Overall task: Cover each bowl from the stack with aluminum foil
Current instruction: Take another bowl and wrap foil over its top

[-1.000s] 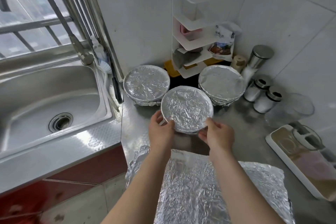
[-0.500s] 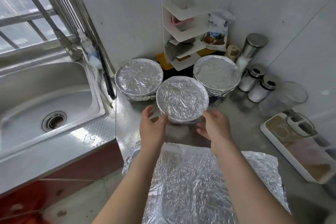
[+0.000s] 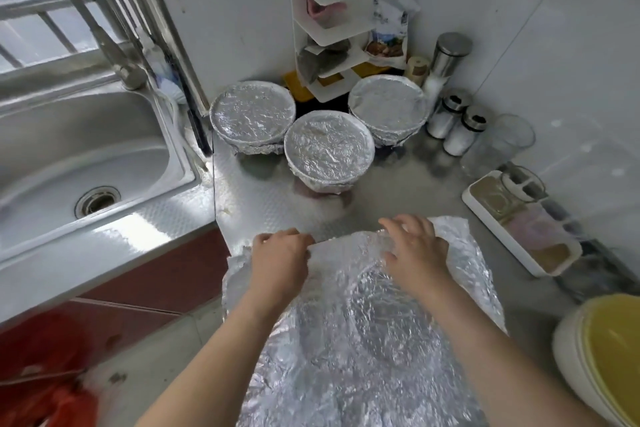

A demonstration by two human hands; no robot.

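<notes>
Foil sheet (image 3: 363, 340) is spread crinkled on the steel counter (image 3: 415, 191) at six o'clock, its far edge being taken up. The left hand (image 3: 277, 260) is curled with fingers closed on that edge; the right hand (image 3: 415, 250) lies on it with fingers spread, and whether it pinches cannot be told. Three covered bowls (image 3: 329, 149) are grouped at twelve o'clock, touching or nearly so. The step in hand is judged to be readying a fresh sheet; an uncovered bowl would be needed next, perhaps from the yellow-and-white stack (image 3: 602, 357) at four o'clock. A sink (image 3: 86, 156) is set at ten o'clock, a white rack (image 3: 329, 28) in the tiled corner, shakers (image 3: 453, 121) at two o'clock.
</notes>
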